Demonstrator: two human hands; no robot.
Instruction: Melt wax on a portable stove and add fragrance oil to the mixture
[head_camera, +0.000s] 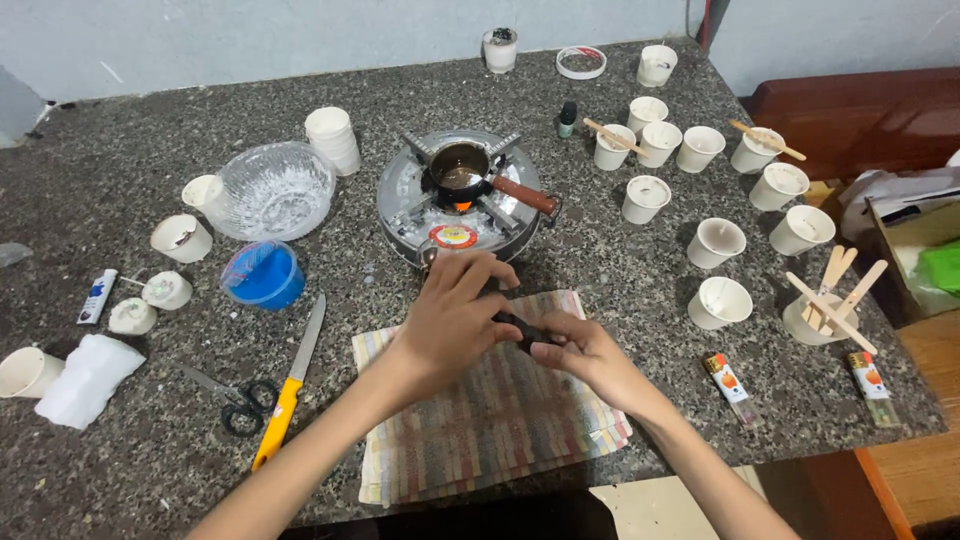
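Left hand (452, 312) and right hand (575, 352) meet over striped folded cloth (480, 430) on speckled stone tabletop (120, 170). Both sets of fingers pinch small dark object (520, 328), steadying it. Just behind: round metal stove (458, 200), small wooden-handled pot (462, 168) centred over flame.

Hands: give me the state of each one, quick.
Left hand: closed over a small dark object, above the striped cloth.
Right hand: pinching the same dark object's end.

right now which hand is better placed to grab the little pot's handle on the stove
Probably the right hand: the pot's brown handle points toward the right side, while the left hand covers the small dark object they share.
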